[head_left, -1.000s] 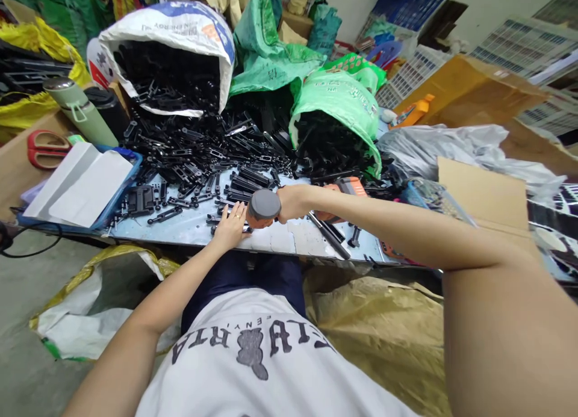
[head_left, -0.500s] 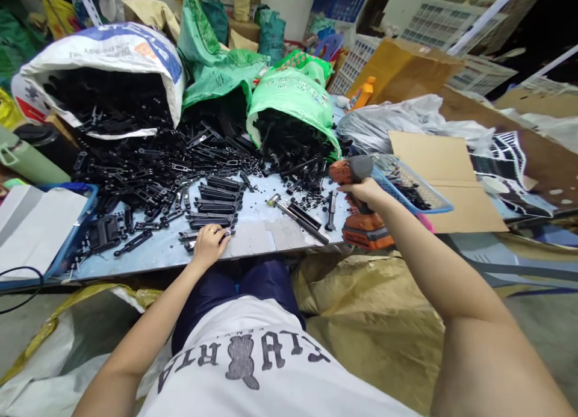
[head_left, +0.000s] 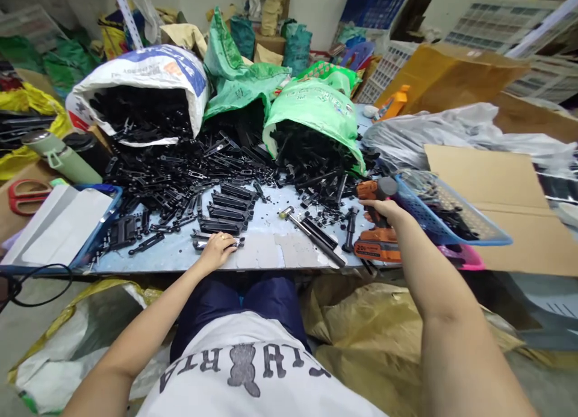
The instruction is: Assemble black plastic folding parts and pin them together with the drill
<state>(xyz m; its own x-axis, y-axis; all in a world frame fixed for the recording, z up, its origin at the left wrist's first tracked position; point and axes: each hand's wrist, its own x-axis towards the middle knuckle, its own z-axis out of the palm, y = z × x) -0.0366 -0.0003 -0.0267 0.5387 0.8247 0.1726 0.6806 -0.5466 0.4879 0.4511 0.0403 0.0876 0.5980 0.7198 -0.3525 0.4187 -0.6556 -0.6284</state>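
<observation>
My left hand (head_left: 217,250) is closed over the nearest of several long black plastic parts (head_left: 228,213) laid in a row by the table's front edge. Its fingers curl over that part and hide most of it. My right hand (head_left: 383,209) grips the handle of an orange and black cordless drill (head_left: 377,244), whose battery base is down at the table edge. Left of the drill lies a hammer (head_left: 316,239) with a dark handle, beside more black parts. Small black pieces are scattered around the hammer head.
A large heap of black parts (head_left: 176,170) spreads from a white sack (head_left: 139,65) and green sacks (head_left: 311,107). A blue basket (head_left: 485,239) and flat cardboard (head_left: 487,182) lie at right. At left are a blue tray (head_left: 115,203), a green bottle (head_left: 63,158) and red-handled scissors (head_left: 29,194).
The view has swung left, so the table's contents appear farther right and slightly lower. Both hands keep about the same places, the left on the row and the right on the drill.
</observation>
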